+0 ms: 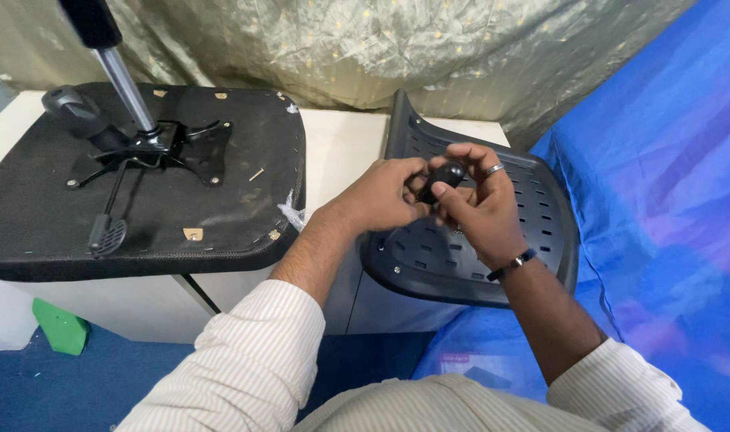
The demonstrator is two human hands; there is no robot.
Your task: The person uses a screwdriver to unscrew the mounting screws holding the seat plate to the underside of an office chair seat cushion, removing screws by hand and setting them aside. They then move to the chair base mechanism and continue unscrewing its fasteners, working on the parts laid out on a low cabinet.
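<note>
Holding a small black knob (445, 178) between both hands, you keep it raised above the black perforated chair back (469, 256).

- Left hand (381, 200): fingers curled and closed on the near side of the knob, thumb tucked in toward it.
- Right hand (481, 204): fingers pinched shut on the same knob from the other side; a ring (494, 169) sits on one finger, a dark wristband (513, 265) at the wrist.
- Knob: rounded, glossy, mostly covered by your fingertips; its lower part cannot be made out.
- Chair back: moulded plastic with rows of slots, lying across the pale table edge (341, 136), just under your hands.
- Chair seat (221, 208): black, turned upside down on the table to your left, well apart from the knob, with a metal mechanism plate (173, 148), a gas-lift column (125, 84) rising from it and a lever (107, 232).
- Surroundings: blue sheet (661, 200) at right, pale draped cloth (341, 48) behind.
</note>
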